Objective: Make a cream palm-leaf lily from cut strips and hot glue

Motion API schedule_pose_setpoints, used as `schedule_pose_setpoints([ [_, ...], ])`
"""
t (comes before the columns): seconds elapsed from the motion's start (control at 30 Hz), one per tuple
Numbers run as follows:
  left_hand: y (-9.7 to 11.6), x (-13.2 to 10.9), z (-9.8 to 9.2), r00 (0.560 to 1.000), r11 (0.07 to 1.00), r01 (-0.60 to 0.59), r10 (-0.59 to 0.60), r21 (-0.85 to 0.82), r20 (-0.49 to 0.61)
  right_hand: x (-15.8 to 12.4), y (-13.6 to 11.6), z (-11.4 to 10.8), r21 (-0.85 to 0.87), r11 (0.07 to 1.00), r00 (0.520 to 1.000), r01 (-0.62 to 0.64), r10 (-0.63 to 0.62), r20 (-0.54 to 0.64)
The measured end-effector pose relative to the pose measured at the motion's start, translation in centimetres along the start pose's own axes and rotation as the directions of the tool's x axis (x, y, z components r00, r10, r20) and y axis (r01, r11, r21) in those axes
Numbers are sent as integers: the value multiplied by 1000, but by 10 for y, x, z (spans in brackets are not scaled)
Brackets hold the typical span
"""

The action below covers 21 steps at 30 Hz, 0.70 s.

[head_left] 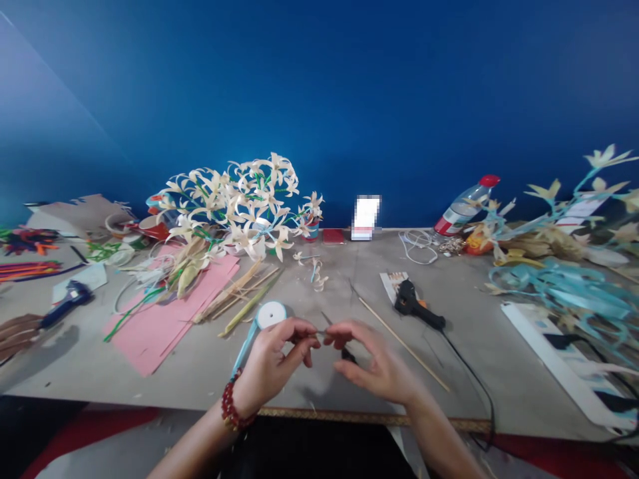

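My left hand [282, 359], with a red bead bracelet [233, 402] at the wrist, is closed, thumb and fingers drawn together. A thin, small piece [321, 332] shows at its fingertips, too fine to name. My right hand [372, 359] faces it, fingers curled close to that piece and the thumb apart below. A dark object [348, 356] lies beneath my right hand, partly hidden. Just behind my left hand is a white roll [271, 314] with light-blue ribbon [244, 349]. A thin stick [404, 342] lies right of my right hand.
A black glue gun [417, 306] and white power strip [554, 359] lie right. Pale flowers [249, 199] stand behind pink paper [170, 332]. A bottle [464, 206] leans near blue ribbon [574, 293]. At left, another person's hand [20, 332] is at a blue glue gun [70, 301].
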State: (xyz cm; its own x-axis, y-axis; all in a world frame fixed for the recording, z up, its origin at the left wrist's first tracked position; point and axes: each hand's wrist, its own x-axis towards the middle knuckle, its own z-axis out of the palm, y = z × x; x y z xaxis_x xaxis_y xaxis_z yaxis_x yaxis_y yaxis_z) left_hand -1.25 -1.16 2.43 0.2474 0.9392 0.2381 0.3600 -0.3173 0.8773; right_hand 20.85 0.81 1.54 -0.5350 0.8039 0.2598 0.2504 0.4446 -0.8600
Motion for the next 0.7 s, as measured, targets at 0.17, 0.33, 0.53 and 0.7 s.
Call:
schedule_pose_setpoints([
  [0.17, -2, -1, 1, 999, 999, -42, 42, 16, -5, 14, -12, -19, -43, 996, 997, 75, -75, 19],
  [0.33, -1, 0, 2, 986, 985, -166, 166, 40, 6, 25, -8, -3, -118, 986, 993, 114, -114, 15],
  [0.53, 1, -2, 4, 994, 992, -99, 101, 81, -28, 21, -4, 12, -68, 997, 999, 48, -48, 1],
  [0.7, 2, -1, 5, 995, 989, -87, 93, 123, -47, 17, -11, 12, -76, 995, 997, 72, -75, -29],
])
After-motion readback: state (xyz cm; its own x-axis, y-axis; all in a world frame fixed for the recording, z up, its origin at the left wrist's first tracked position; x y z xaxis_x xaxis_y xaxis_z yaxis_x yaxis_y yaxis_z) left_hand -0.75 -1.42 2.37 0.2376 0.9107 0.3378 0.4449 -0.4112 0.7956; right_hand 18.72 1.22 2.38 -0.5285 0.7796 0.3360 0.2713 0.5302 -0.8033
